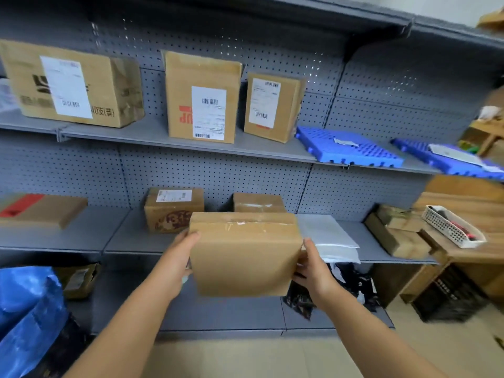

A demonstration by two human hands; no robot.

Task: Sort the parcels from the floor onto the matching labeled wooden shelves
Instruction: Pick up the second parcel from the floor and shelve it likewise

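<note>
I hold a plain brown cardboard parcel (244, 255) with clear tape along its top, in front of the middle grey shelf (114, 241). My left hand (178, 257) grips its left side and my right hand (313, 268) grips its right side. Behind it on that shelf sit a printed brown box (170, 208), a small taped box (257, 202) and a white poly mailer (327, 236). The upper shelf (152, 135) carries three labelled cardboard boxes (201, 98).
Two blue plastic pallets (346, 147) lie on the upper shelf at right. A flat box with red print (41, 210) sits on the middle shelf at left. A blue bag (27, 317) stands at lower left. A wooden desk with a white basket (452, 226) is at right. Black bags (351, 279) lie on the bottom shelf.
</note>
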